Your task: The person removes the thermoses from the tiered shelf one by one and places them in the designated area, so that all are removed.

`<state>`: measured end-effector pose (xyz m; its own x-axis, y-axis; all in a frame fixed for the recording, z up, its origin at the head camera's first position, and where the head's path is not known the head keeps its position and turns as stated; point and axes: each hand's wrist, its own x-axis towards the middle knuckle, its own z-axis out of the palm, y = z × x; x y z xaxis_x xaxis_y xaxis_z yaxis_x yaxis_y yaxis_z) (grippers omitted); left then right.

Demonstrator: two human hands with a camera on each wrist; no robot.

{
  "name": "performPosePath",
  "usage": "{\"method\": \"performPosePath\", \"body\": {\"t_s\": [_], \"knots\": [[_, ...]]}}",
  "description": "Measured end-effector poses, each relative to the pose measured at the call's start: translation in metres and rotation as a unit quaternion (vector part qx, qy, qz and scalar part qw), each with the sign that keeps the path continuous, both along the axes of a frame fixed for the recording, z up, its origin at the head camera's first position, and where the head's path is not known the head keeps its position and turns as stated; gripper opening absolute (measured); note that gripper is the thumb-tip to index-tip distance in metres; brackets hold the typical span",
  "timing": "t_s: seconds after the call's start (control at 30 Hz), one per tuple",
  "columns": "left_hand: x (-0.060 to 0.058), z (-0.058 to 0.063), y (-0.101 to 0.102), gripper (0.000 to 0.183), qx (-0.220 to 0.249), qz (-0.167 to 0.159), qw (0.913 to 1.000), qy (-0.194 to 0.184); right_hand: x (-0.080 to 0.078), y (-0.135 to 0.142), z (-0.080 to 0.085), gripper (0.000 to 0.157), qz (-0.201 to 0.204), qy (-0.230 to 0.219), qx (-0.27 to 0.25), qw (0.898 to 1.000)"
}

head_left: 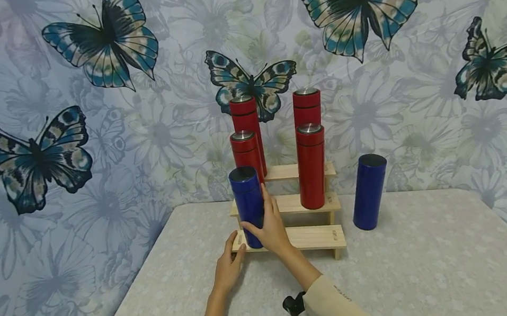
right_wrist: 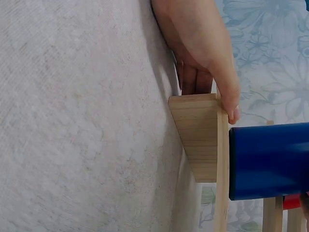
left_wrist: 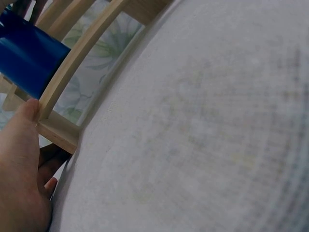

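Observation:
A blue thermos flask [head_left: 245, 194] stands upright at the left end of the lowest step of a three-tier wooden rack [head_left: 312, 237]. My right hand [head_left: 273, 230] grips it from the right, thumb across the front near its lower half. At the rack's lower left corner, my left hand [head_left: 227, 270] holds the step's end, with the thumb [right_wrist: 231, 104] on the board and the other fingers tucked beside the leg. In the right wrist view, the flask's base meets the board close to that thumb. Only a bit of the right hand shows there.
Red thermos flasks with steel lids stand on the upper steps: a left one [head_left: 244, 151] and a right one [head_left: 313, 168] on the middle, two behind on the top. Another blue flask [head_left: 370, 193] stands on the table [head_left: 429, 252] right of the rack. A butterfly-patterned wall covering [head_left: 187, 92] rises behind.

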<state>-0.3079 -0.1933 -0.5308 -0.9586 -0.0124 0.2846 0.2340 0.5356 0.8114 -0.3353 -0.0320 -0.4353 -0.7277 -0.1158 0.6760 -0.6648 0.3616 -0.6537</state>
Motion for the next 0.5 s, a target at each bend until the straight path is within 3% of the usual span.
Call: {"method": "performPosePath", "body": {"t_s": [0.5], "knots": [[-0.002,-0.0012,0.0002,0.058,0.002,0.0,0.9999,0.013,0.0067,0.0087,-0.005,0.099,0.008,0.015,-0.035,0.999]]}}
